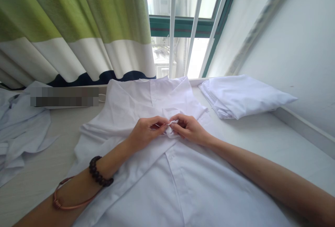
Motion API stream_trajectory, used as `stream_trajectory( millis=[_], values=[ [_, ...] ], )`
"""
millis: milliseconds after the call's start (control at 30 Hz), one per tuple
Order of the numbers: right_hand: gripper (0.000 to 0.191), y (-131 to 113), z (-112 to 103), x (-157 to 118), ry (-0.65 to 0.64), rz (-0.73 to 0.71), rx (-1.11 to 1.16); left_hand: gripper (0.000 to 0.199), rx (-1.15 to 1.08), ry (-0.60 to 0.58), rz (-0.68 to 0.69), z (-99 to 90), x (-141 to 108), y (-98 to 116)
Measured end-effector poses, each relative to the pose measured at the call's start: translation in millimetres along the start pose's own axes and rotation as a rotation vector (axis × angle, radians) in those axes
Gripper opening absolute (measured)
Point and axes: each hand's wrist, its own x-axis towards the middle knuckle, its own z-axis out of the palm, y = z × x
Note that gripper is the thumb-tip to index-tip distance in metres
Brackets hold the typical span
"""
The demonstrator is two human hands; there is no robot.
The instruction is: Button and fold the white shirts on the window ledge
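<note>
A white button-up shirt (146, 192) lies spread in front of me, its collar end toward the window and its button strip running down the middle. At the strip, my left hand (147, 129) pinches a bunched bit of the shirt between thumb and fingers. My right hand (190, 127) meets it there, closed on the same gathered fabric. Both sets of fingertips nearly touch over the crumpled white cloth. Whether a button sits between them is hidden. Dark beads and a copper-coloured bangle circle my left forearm.
Folded white cloth (246, 96) rests at the back right by the wall. More crumpled white garments (26, 129) lie at the left, beside a blurred-out long object (65, 97). Behind the white surface (60, 150) hang a green-and-white curtain (115, 17) and white window bars (193, 28).
</note>
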Motion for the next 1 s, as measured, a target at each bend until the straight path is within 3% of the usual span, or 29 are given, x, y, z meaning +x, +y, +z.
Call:
stream_trajectory(
  millis=[267, 700, 1000],
  values=[
    [0.017, 4.5, 2.2, -0.8, 0.099, -0.089, -0.1, 0.024, 0.033, 0.013, -0.033, -0.7, 0.3, 1.5],
    [0.017, -1.8, 1.8, -1.0, 0.019, -0.052, -0.003, 0.025, 0.035, 0.0, -0.064, 0.2, 0.3, 0.8],
    [0.017, -1.8, 4.0, -3.3, 0.061, -0.142, -0.199, 0.019, 0.055, 0.032, -0.007, -0.4, 0.3, 2.3]
  ],
)
